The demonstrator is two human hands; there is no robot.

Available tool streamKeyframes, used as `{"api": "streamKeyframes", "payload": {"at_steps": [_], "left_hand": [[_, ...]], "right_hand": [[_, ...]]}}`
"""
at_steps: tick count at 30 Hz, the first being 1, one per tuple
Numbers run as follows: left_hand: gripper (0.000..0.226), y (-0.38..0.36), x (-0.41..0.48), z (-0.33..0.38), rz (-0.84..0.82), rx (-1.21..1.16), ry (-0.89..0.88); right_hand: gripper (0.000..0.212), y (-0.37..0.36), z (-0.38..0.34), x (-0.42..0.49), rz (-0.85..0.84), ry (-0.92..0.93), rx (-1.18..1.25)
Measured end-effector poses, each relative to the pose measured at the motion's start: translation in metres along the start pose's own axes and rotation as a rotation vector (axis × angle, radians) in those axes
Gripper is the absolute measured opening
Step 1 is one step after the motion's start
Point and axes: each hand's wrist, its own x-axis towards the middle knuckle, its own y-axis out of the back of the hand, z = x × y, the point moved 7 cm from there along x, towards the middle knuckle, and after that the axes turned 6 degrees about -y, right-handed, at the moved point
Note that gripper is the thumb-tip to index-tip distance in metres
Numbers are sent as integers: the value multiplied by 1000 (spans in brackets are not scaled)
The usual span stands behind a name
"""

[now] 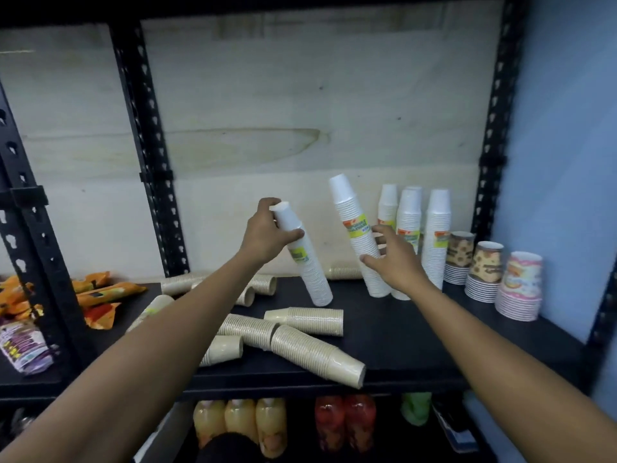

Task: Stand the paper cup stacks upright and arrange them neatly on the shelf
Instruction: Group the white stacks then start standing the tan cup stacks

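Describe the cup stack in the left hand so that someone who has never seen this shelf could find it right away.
On the black shelf, look left of the upright white stacks grouped by the blue wall. The white cup stack tilts with its base on the shelf and the left hand gripping its top. Unlike the beige stacks lying flat in front, it is white with a yellow-green label.

A small shop or its stockroom: a black slotted-steel shelf (400, 332) carries sleeved cup stacks (437, 238) in bulk, printed cups (519, 285) (several designs), snack packets (100, 292) on the next bay, and juice bottles (240, 426) in rows on the shelf below.
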Motion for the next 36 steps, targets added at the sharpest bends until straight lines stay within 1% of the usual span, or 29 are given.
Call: {"api": "streamKeyframes", "payload": {"at_steps": [3,8,11,17,22,29,36], "left_hand": [[79,-21,7,11,8,-115,25],[77,-60,16,44,-15,-257,-17],[78,-88,21,61,-49,-300,-37],[73,-135,29,81,-83,-296,-103],[71,-162,43,74,-90,-284,-110],[71,-182,55,62,-97,-291,-100],[76,-194,68,60,-143,-268,-139]], "right_hand": [[65,31,16,-14,60,-32,38],[60,72,46,-32,163,-87,94],[60,86,63,-40,195,-114,104],[60,97,96,-50,214,-170,140],[61,99,121,-50,220,-220,142],[66,96,141,-45,214,-234,114],[66,90,149,-40,220,-226,146]]}}
